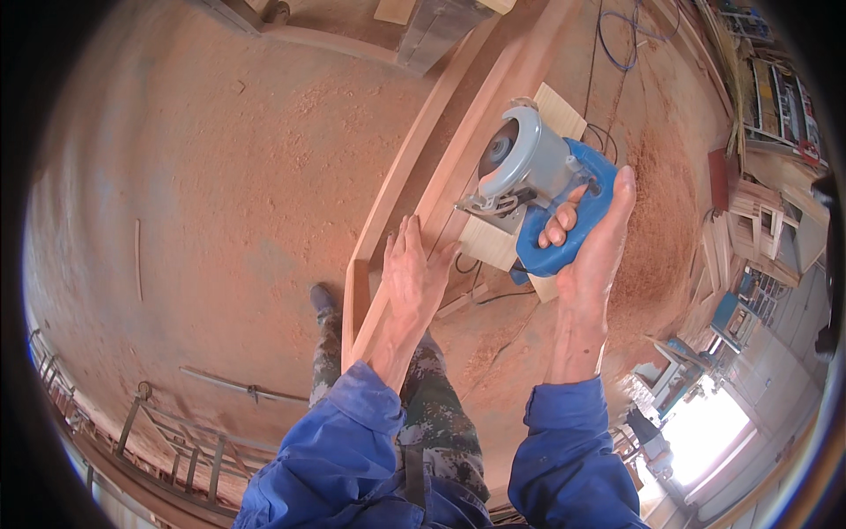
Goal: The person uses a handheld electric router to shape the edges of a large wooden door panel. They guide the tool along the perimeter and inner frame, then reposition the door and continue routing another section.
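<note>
My right hand (590, 238) is wrapped round the blue handle of a circular saw (539, 159), its fingers through the grip. The saw has a grey rounded blade guard, and part of the round blade shows at its left. It sits over a pale wooden board (487, 243) that lies across a long reddish timber frame (458, 159). My left hand (412, 273) lies flat on the near part of the frame, fingers stretched forward, the thumb side close to the pale board. The saw's underside is hidden.
Sawdust covers the floor (220, 185). A dark cable (617, 53) loops on the floor beyond the saw. Metal racks (189, 450) stand at lower left, and a wooden bench structure (432, 35) is at the far side. Stacked wood pieces (749, 212) line the right.
</note>
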Action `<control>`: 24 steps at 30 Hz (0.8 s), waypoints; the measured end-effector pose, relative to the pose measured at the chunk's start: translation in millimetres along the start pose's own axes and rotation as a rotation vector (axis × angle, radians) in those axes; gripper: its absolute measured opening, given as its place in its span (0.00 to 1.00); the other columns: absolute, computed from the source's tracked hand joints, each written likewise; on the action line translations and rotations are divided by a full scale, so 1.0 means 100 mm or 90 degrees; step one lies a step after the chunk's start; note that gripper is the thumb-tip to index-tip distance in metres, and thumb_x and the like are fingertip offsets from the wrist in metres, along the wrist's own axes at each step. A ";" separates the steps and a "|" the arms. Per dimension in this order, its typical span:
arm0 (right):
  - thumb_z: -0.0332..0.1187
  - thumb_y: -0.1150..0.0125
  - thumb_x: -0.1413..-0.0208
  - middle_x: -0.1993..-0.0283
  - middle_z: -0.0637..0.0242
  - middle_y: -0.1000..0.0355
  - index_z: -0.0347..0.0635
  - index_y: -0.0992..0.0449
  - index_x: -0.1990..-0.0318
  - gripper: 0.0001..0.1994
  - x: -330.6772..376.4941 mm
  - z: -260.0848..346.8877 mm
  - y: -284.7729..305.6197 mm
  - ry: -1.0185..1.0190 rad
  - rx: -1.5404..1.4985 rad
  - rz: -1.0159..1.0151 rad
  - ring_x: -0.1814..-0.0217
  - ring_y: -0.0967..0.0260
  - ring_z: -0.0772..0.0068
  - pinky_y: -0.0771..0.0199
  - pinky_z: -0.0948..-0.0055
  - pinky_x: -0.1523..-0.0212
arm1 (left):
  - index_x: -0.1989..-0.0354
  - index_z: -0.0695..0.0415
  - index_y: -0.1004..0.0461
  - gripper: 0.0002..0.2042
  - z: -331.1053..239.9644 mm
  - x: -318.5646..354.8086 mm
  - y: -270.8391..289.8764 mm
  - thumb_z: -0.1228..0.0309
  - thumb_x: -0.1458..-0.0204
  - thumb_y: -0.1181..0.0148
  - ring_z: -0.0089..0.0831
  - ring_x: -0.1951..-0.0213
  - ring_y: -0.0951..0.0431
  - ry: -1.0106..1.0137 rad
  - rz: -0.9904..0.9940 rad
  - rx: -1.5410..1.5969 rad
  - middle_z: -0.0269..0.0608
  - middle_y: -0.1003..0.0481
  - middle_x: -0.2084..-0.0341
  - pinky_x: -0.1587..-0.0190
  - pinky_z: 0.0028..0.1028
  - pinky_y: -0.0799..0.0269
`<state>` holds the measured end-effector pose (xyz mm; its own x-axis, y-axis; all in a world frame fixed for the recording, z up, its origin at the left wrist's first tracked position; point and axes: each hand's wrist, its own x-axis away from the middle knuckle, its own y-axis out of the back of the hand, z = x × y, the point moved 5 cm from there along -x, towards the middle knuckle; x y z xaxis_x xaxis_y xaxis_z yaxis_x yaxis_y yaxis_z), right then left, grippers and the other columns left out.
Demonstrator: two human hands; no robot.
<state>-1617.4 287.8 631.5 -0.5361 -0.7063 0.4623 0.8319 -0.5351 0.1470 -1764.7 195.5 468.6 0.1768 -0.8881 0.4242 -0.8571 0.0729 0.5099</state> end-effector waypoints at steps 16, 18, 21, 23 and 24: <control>0.69 0.52 0.39 0.84 0.72 0.41 0.48 0.34 0.70 0.30 -0.04 -0.05 0.05 0.001 0.024 0.010 0.85 0.42 0.76 0.36 0.74 0.81 | 0.36 0.66 0.35 0.38 0.01 0.04 -0.10 0.53 0.49 0.30 0.66 0.37 0.34 -0.027 -0.045 -0.014 0.67 0.28 0.45 0.37 0.50 0.34; 0.69 0.53 0.39 0.84 0.72 0.41 0.48 0.34 0.70 0.30 -0.04 -0.05 0.05 -0.005 0.020 0.009 0.85 0.42 0.76 0.36 0.73 0.81 | 0.36 0.67 0.35 0.38 0.01 0.05 -0.11 0.53 0.49 0.30 0.67 0.38 0.34 -0.039 -0.056 -0.009 0.68 0.27 0.46 0.37 0.51 0.34; 0.69 0.53 0.39 0.84 0.72 0.42 0.48 0.34 0.70 0.30 -0.02 -0.04 0.03 -0.010 0.016 0.010 0.84 0.42 0.76 0.37 0.73 0.81 | 0.37 0.67 0.35 0.37 0.04 0.06 -0.13 0.54 0.49 0.30 0.68 0.38 0.33 -0.057 -0.073 -0.007 0.69 0.27 0.47 0.38 0.51 0.34; 0.69 0.53 0.39 0.84 0.72 0.42 0.48 0.35 0.70 0.30 -0.01 -0.04 0.02 -0.001 0.022 0.018 0.84 0.42 0.76 0.37 0.73 0.81 | 0.37 0.67 0.34 0.37 0.03 0.07 -0.12 0.55 0.49 0.29 0.68 0.39 0.33 -0.065 -0.087 -0.005 0.69 0.26 0.47 0.38 0.50 0.34; 0.69 0.53 0.39 0.84 0.72 0.42 0.48 0.35 0.70 0.30 -0.01 -0.04 0.01 0.002 0.023 0.020 0.84 0.42 0.76 0.37 0.73 0.81 | 0.37 0.67 0.34 0.37 0.03 0.08 -0.12 0.55 0.49 0.29 0.68 0.39 0.33 -0.066 -0.089 0.003 0.69 0.26 0.47 0.38 0.50 0.34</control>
<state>-1616.3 285.8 627.6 -0.5105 -0.7239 0.4641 0.8527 -0.4958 0.1647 -1754.7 186.2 463.2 0.2437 -0.9316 0.2699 -0.8300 -0.0563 0.5549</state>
